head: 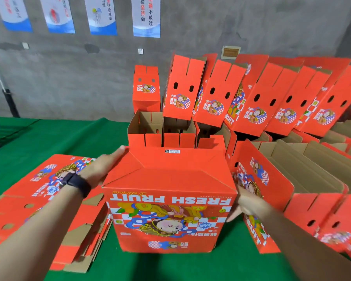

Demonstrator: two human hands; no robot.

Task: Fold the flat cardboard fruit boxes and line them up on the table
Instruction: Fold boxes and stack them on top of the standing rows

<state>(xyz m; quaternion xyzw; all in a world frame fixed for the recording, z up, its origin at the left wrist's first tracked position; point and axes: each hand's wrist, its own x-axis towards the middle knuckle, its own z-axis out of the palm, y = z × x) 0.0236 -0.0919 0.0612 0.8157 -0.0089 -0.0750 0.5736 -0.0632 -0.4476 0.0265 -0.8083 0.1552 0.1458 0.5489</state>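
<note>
A red fruit box (170, 201) stands upside down in front of me on the green table (49, 136), its folded bottom flaps facing up and the print "FRESH FRUIT" inverted. My left hand (103, 167), a dark watch on its wrist, lies with straight fingers flat against the box's left side near the top edge. My right hand (243, 203) presses with straight fingers against the box's right side. A stack of flat red boxes (39, 199) lies to the left, partly under my left arm.
Folded open boxes (292, 171) stand in rows at the right and behind the held box (148, 126), their lids raised against more boxes (217, 94) leaning at the back. A grey wall with posters (146, 15) is behind the table.
</note>
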